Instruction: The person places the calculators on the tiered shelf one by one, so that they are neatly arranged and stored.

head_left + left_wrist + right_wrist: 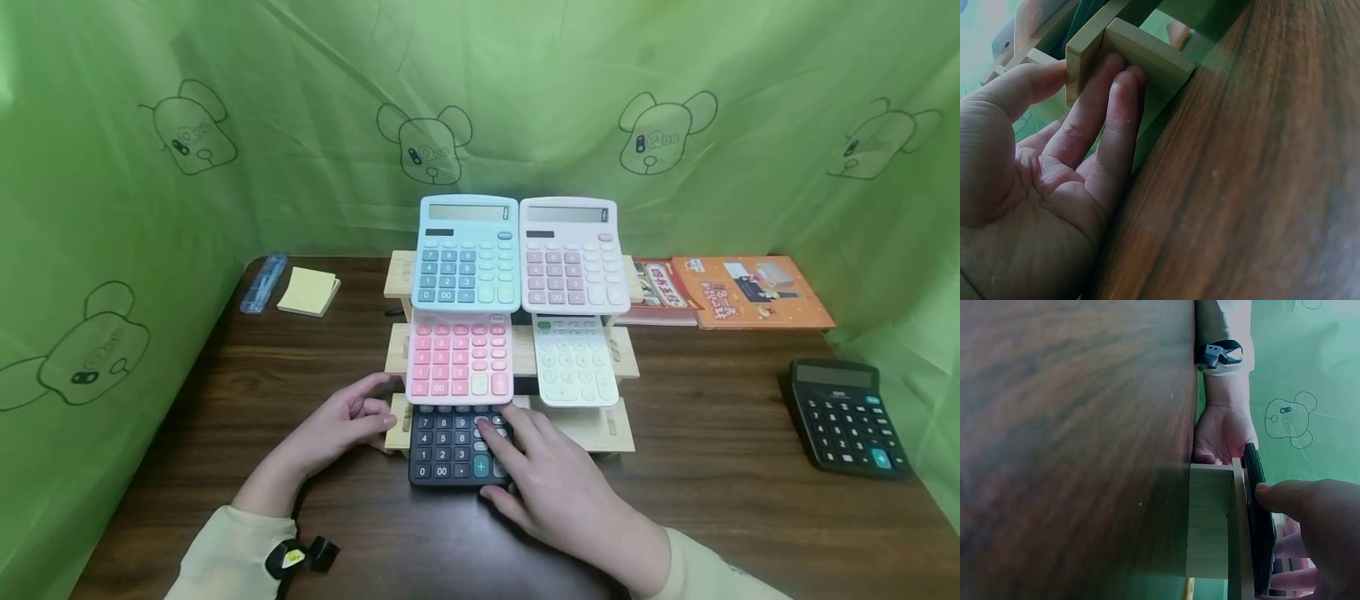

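Observation:
A three-step wooden rack [588, 427] stands on the table, with a calculator on each side of its upper two steps. My left hand [341, 425] pinches the left end of the lowest step; in the left wrist view the thumb lies on the board [1089, 53] and two fingertips are under it. On that step rests a black calculator [444, 450], held at its right side by my right hand [558, 479], thumb at the near edge, fingers over the keys. Above it lie a pink calculator [459, 358] and a light blue one [468, 254].
On the rack's right side are a pale pink calculator [573, 258] and a pale green one [575, 362]. Another black calculator [847, 417] lies far right. Books [757, 292] lie back right, yellow sticky notes [309, 291] and a blue clear case [264, 283] back left. Green cloth [525, 58] encloses the table.

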A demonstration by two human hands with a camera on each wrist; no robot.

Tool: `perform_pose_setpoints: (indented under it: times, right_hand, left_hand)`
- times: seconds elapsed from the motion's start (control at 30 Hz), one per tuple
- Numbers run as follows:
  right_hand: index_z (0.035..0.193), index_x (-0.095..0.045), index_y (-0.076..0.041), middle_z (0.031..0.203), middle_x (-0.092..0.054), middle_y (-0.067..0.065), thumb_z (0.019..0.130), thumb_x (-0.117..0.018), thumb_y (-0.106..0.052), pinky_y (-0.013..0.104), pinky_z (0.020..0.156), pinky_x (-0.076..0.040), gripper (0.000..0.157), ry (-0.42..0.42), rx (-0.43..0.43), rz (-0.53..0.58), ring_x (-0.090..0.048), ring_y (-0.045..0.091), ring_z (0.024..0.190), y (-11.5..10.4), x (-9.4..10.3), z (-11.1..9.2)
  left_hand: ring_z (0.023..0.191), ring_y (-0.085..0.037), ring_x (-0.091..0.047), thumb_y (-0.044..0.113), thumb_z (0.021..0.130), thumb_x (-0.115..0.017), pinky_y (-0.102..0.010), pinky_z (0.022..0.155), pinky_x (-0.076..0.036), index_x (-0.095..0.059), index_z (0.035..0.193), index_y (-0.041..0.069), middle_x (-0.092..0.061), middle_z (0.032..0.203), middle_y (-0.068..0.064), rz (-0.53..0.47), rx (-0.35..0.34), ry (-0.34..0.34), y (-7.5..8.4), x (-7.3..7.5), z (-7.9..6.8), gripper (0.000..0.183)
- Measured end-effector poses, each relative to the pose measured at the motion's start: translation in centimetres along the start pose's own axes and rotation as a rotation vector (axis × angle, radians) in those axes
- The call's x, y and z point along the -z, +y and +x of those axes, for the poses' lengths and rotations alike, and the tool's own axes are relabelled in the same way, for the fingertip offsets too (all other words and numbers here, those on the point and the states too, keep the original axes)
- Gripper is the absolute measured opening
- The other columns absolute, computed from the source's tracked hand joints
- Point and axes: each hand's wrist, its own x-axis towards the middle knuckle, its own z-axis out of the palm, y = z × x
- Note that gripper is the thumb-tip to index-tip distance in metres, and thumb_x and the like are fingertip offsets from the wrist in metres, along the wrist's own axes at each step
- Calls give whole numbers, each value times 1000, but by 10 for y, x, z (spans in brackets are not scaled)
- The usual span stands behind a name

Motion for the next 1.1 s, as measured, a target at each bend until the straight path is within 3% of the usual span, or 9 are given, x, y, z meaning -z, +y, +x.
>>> perform_pose_setpoints:
  times: [0.53, 0.77, 0.97, 1.1]
  right_hand:
    - [144, -46, -13, 142, -39, 12, 85, -68, -50, 39, 86, -52, 73, -53, -17, -9, -43, 26, 123, -2, 0, 3]
    - [148, -40, -14, 152, -30, 17, 85, -69, -40, 45, 96, -47, 74, -62, -38, 0, -45, 31, 129, 7, 10, -13]
    - [139, -52, -8, 140, -46, 12, 83, -70, -34, 45, 98, -45, 64, -33, -52, -11, -47, 27, 124, 23, 17, -32]
    - [135, -56, -8, 139, -48, 10, 84, -70, -33, 46, 99, -43, 59, -62, -35, -14, -45, 26, 125, 33, 23, -44]
  left_hand:
    - [72, -32, -64, 20, 94, -65, -44, 72, -57, -29, 148, 13, -67, 89, -21, 18, 0, 8, -2, 1, 0, 65]
    - [74, -33, -64, 22, 94, -65, -44, 74, -57, -28, 148, 14, -67, 90, -19, 37, 2, 9, -1, 0, 1, 65]
    - [73, -34, -64, 21, 94, -65, -45, 72, -57, -29, 147, 13, -67, 90, -20, 24, -3, 8, 0, 0, 1, 64]
    - [73, -32, -64, 22, 94, -66, -46, 72, -57, -29, 147, 13, -67, 91, -20, 14, 1, 13, -2, 1, 1, 65]
